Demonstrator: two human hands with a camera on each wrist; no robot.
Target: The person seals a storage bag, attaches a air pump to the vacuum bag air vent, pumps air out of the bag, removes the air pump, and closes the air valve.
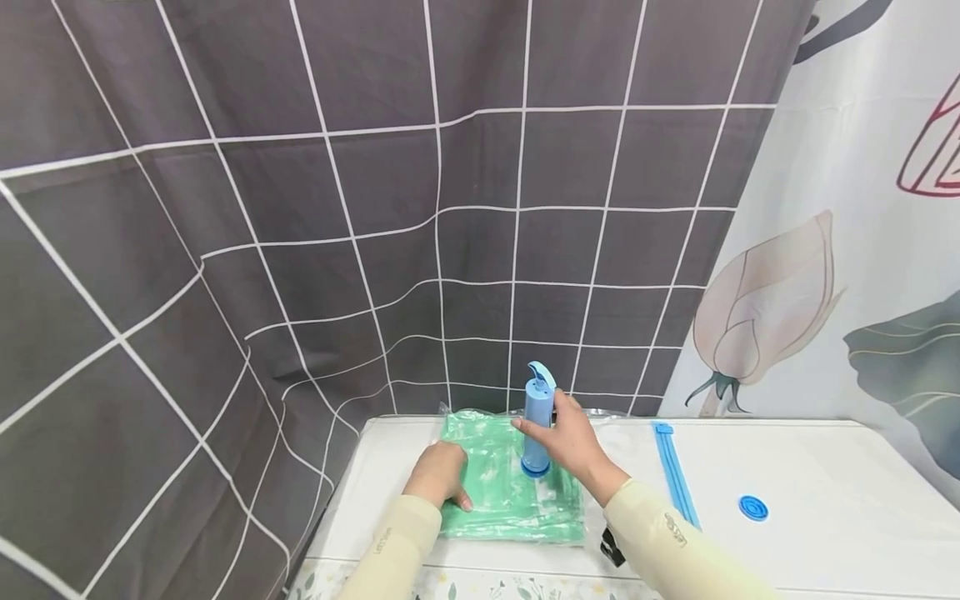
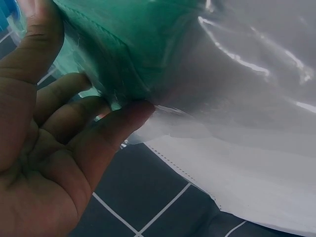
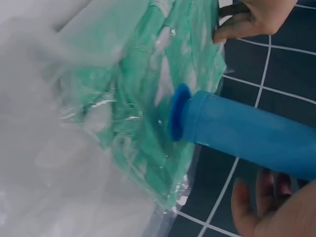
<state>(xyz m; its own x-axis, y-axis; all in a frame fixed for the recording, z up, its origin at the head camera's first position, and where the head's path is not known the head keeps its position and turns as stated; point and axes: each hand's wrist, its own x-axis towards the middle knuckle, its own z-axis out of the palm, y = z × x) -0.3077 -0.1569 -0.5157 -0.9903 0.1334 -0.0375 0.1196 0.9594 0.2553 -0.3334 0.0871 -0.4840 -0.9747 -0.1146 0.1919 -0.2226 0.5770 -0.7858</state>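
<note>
A clear plastic vacuum bag (image 1: pixel 510 521) lies on the white table with folded green fabric in it, patterned with white patches. On top of it a blue hand pump (image 1: pixel 537 425) stands upright, its curved handle at the upper end and its flared dark blue base on the bag. My right hand (image 1: pixel 573 446) grips the pump's body, the thumb across the near side; part of the grip is hidden. My left hand (image 1: pixel 438 475) rests along the bag's left edge. In the left wrist view its loosely bent fingers (image 2: pixel 74 113) touch the plastic near the fabric's corner.
To the right a blue zip strip (image 1: pixel 675 475) runs beside the right forearm, with a round blue valve (image 1: pixel 753 507) farther right. A small black object (image 1: pixel 611 547) lies by the right sleeve. Behind the table hangs a dark grey curtain (image 1: pixel 480 250) with white grid lines.
</note>
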